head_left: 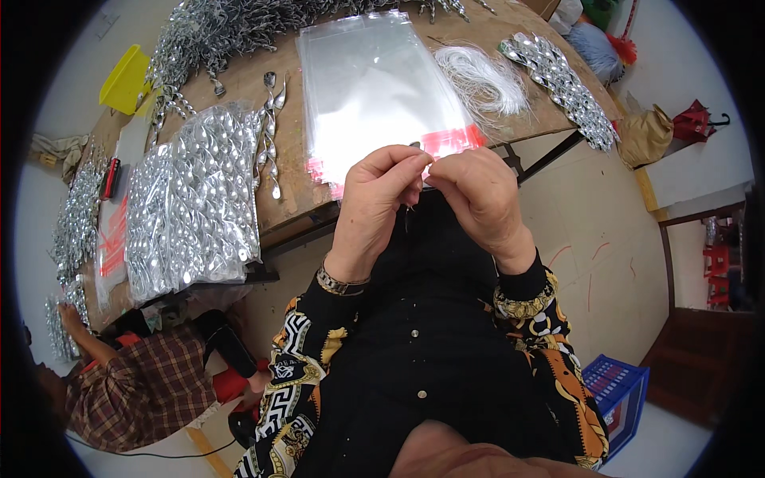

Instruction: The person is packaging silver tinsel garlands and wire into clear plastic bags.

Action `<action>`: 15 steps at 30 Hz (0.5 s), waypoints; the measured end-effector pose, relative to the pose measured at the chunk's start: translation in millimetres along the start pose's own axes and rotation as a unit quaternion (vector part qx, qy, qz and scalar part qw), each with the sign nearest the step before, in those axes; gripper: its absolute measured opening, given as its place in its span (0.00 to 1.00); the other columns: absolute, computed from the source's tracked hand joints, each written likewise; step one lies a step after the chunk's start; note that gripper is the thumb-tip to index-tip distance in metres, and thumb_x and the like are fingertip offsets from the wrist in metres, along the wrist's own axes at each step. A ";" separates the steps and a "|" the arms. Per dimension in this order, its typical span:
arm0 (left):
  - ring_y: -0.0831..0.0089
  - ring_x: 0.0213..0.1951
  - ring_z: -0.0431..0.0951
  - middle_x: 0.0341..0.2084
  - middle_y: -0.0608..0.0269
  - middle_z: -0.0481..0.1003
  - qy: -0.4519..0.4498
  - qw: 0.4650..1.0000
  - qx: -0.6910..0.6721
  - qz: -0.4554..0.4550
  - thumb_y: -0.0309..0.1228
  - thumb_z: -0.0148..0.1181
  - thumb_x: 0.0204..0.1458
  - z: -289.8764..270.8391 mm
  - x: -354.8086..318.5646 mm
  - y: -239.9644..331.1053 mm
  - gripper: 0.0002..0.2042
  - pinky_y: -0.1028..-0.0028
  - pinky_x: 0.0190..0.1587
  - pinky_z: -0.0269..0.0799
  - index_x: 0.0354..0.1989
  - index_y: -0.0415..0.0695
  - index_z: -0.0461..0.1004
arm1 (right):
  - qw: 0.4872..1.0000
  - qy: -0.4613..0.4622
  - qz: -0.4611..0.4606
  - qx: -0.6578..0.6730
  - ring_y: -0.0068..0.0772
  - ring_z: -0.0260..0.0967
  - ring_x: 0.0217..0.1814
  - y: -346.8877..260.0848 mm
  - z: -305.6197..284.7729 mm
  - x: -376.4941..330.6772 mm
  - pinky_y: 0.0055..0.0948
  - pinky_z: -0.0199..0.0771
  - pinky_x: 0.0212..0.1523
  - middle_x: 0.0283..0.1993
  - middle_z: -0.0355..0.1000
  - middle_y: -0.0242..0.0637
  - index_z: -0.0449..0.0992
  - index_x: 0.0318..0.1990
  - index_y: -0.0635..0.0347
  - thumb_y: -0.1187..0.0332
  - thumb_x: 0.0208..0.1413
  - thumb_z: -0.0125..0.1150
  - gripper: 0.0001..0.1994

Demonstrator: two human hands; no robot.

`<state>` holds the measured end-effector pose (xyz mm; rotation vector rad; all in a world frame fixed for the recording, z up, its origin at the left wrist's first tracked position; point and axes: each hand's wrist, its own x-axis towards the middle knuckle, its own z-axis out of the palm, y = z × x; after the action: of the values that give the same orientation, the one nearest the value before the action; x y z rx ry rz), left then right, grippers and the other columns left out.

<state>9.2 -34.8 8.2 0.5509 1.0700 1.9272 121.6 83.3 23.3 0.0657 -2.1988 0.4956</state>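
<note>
Best to work the fine, pale, thread-like wisp point(408, 213) with fingertips only — apparently pinched between thumb and forefinger of the bare left hand point(376, 191), and dangling just below. Keep the bare right hand point(484, 195), also closed in a pinch, nearly touching the left, for short, steady movements by the near edge of the brown wooden worktop point(291, 195). Better to judge the wisp against the plain black buttoned shirt front point(374, 366) than before the glossy stack of clear plastic bags with a red band point(362, 80). Leave the loose hank of white cord point(482, 80) well apart, to avoid snagging.

Hard to make out: anything inside the right pinch, covered by curled fingers; cannot tell whether gripping the same wisp. Partly hidden behind the knuckles — the bags' red band. Cut off at the top: the heap of silver twisted strands point(215, 40).
</note>
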 end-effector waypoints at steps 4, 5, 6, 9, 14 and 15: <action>0.85 0.23 0.70 0.23 0.70 0.73 0.005 1.000 -0.004 0.008 0.27 0.59 0.54 0.4 -0.5 0.7 0.06 0.86 0.26 0.65 0.37 0.38 0.76 | 1.000 0.002 0.005 0.010 0.39 0.71 0.29 0.7 0.8 -2.0 0.32 0.68 0.30 0.28 0.73 0.35 0.74 0.33 0.58 0.79 0.42 0.65 0.10; 0.85 0.23 0.70 0.23 0.70 0.73 0.005 1.000 -0.004 0.008 0.27 0.59 0.54 0.6 -0.7 1.0 0.06 0.86 0.26 0.65 0.37 0.38 0.76 | 1.000 0.001 0.008 0.015 0.39 0.71 0.29 0.3 0.7 -2.2 0.32 0.68 0.31 0.29 0.73 0.35 0.74 0.34 0.59 0.79 0.42 0.65 0.10; 0.85 0.23 0.70 0.22 0.70 0.73 0.007 1.000 0.003 0.019 0.27 0.59 0.54 1.1 -1.0 1.4 0.06 0.86 0.26 0.64 0.37 0.38 0.77 | 1.000 0.001 0.008 0.015 0.39 0.71 0.29 -0.2 0.0 -2.0 0.32 0.68 0.31 0.29 0.73 0.35 0.74 0.34 0.59 0.79 0.42 0.65 0.10; 0.86 0.23 0.69 0.22 0.70 0.73 0.016 0.998 0.031 0.047 0.26 0.58 0.54 3.6 -3.3 3.9 0.06 0.86 0.26 0.63 0.36 0.37 0.77 | 0.999 -0.008 0.022 0.031 0.36 0.71 0.30 -3.1 -4.1 -2.3 0.29 0.69 0.32 0.31 0.74 0.36 0.74 0.36 0.60 0.79 0.45 0.65 0.10; 0.85 0.24 0.68 0.25 0.69 0.72 0.011 0.983 0.150 0.107 0.24 0.57 0.54 7.6 -6.1 12.8 0.04 0.85 0.27 0.62 0.34 0.36 0.77 | 0.960 0.003 0.211 0.182 0.22 0.68 0.32 -11.4 -12.8 5.8 0.19 0.68 0.35 0.38 0.73 0.35 0.74 0.40 0.64 0.79 0.52 0.57 0.08; 0.84 0.25 0.68 0.26 0.69 0.71 0.005 0.966 0.206 0.156 0.23 0.58 0.53 7.2 -5.6 13.1 0.04 0.84 0.28 0.62 0.33 0.36 0.77 | 0.961 0.003 0.210 0.182 0.22 0.68 0.32 -11.8 -15.1 8.7 0.19 0.68 0.35 0.38 0.73 0.35 0.74 0.40 0.64 0.79 0.52 0.57 0.08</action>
<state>11.2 -39.8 23.2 0.9916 1.4747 1.9770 129.8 79.1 42.1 -0.2106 -2.0912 1.1320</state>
